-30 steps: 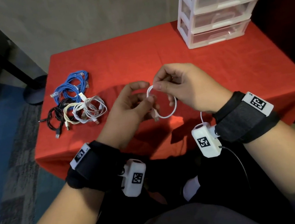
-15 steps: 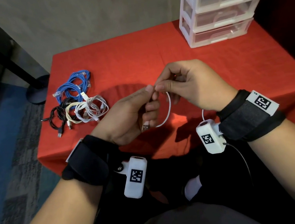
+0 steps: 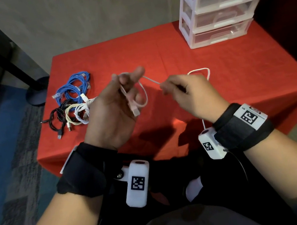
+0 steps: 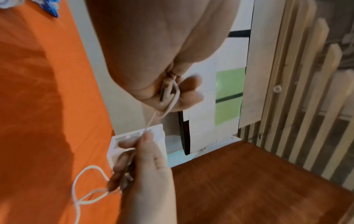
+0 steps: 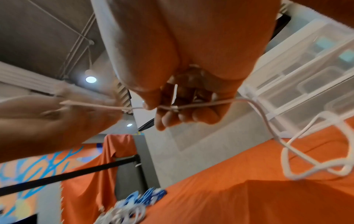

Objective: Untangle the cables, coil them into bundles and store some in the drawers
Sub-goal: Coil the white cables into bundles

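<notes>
A thin white cable (image 3: 150,81) runs taut between my two hands above the red table (image 3: 235,81). My left hand (image 3: 129,88) is raised with its palm turned toward me; it holds a loop of the cable and the USB plug (image 3: 136,112) hangs below its fingers. My right hand (image 3: 163,87) pinches the cable a short way to the right. Beyond it the slack (image 3: 202,70) curls over the cloth. The left wrist view shows the right hand (image 4: 145,136) pinching the cable (image 4: 151,119). In the right wrist view the loose cable loops (image 5: 298,153) hang to the right.
A white drawer unit (image 3: 218,7) with three shut clear drawers stands at the table's back right corner. At the table's left edge lie a blue cable bundle (image 3: 75,86), a black cable (image 3: 56,117) and cream and white cables (image 3: 79,112). A dark pole base (image 3: 36,93) stands on the floor at the left.
My hands have drawn apart, so the cable is stretched between them. The left hand has risen and turned palm up with the loop; the right hand has slid right along the cable.
</notes>
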The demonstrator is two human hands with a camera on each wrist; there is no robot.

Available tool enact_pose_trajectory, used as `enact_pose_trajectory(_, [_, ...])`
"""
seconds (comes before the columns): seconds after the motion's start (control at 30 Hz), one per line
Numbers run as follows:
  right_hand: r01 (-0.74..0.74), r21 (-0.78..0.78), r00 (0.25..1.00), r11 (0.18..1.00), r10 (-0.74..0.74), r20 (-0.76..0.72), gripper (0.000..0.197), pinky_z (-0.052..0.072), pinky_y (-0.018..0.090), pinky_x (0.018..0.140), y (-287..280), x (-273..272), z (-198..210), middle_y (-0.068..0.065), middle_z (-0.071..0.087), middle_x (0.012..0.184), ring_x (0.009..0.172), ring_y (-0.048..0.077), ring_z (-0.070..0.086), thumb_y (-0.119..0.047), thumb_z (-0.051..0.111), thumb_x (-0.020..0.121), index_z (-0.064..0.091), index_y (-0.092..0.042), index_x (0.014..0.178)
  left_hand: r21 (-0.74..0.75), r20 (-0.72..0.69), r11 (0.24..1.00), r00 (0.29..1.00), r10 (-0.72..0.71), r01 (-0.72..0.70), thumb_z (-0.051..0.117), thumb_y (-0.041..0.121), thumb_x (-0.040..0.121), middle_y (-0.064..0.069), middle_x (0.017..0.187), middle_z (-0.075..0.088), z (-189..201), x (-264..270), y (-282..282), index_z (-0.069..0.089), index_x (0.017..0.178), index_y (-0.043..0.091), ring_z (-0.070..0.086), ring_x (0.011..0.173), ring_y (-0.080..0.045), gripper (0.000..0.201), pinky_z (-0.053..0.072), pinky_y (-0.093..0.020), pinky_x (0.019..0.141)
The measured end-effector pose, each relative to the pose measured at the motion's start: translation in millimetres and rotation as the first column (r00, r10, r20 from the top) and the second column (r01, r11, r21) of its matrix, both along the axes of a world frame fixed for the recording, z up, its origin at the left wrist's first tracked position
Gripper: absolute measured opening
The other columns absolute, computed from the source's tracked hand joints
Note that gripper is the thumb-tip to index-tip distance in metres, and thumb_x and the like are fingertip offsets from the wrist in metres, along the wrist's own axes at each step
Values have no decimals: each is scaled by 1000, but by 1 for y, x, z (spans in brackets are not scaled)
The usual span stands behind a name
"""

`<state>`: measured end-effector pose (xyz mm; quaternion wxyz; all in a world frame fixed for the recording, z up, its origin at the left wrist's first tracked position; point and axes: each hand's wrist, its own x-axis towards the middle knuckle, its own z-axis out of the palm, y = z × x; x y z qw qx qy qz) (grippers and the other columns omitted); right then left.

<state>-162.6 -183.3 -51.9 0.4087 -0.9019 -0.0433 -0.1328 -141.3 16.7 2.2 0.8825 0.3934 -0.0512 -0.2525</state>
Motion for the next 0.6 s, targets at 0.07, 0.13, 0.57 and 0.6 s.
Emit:
enact_pose_trajectory(0.07, [-88,-40,995,995,86,-48,20,48,32,69,10,-9,-5,-11,69,75,72,3,64,-34,58,103,73,-22,98,-42,63,995,994,92,-90,30,29,111,-9,133,63,-2,9,4,49,90,16,67,90,-8,31,56,-26,81])
enact_pose_trajectory(0.13, [-161,0,982,987,160,-99,18,49,21,71,19,-20,-3,-25,66,73,71,-6,62,-30,60,102,74,-27,113,44,161,979,969,190,-199,30,27,112,-14,142,56,-5,13,2,49,95,13,67,115,-20,29,57,-36,88])
enact_pose_trajectory(0.57, [-181,-137,982,974,172,-74,18,51,39,60,12,-27,36,-9,66,65,60,6,61,-49,70,85,70,-31,85,734,674,428,641,-368,-527,37,29,110,5,83,69,-38,-12,-5,55,98,22,58,64,-5,22,45,-30,66])
enact_pose_trajectory(0.6, [-137,-120,990,983,134,-33,23,49,39,57,10,-25,39,-6,63,60,55,9,57,-52,74,82,69,-29,81,769,621,449,698,-356,-455,38,29,110,5,68,61,-38,-15,-5,57,97,17,52,57,-7,26,41,-30,61])
